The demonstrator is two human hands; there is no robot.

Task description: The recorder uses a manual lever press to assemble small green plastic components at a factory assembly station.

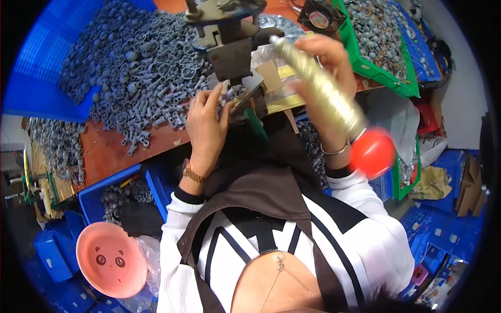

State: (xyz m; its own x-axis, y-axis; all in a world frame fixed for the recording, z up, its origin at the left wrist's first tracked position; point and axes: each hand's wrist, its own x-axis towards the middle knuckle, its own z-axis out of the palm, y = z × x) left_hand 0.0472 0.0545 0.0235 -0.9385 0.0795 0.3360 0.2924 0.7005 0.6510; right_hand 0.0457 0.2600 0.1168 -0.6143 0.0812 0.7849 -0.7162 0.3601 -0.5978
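My left hand (206, 119) is closed in a pinch at the fixture of a dark metal bench press (229, 55). Between its thumb and fingertips a small grey part (225, 96) shows, partly hidden. Up and to the right, my right hand (334, 68) wraps around a long gold tool (326, 86), smeared by motion. That tool has a narrow pale tip and a round red end (372, 152), and it tilts with the tip toward the press. I cannot tell its exact kind.
A large heap of grey plastic parts (151, 68) spreads left of the press, against a blue crate (39, 68). Green bins (389, 73) of small parts stand at the right, near a small black fan (319, 16). A pink basin (112, 274) sits low at the left.
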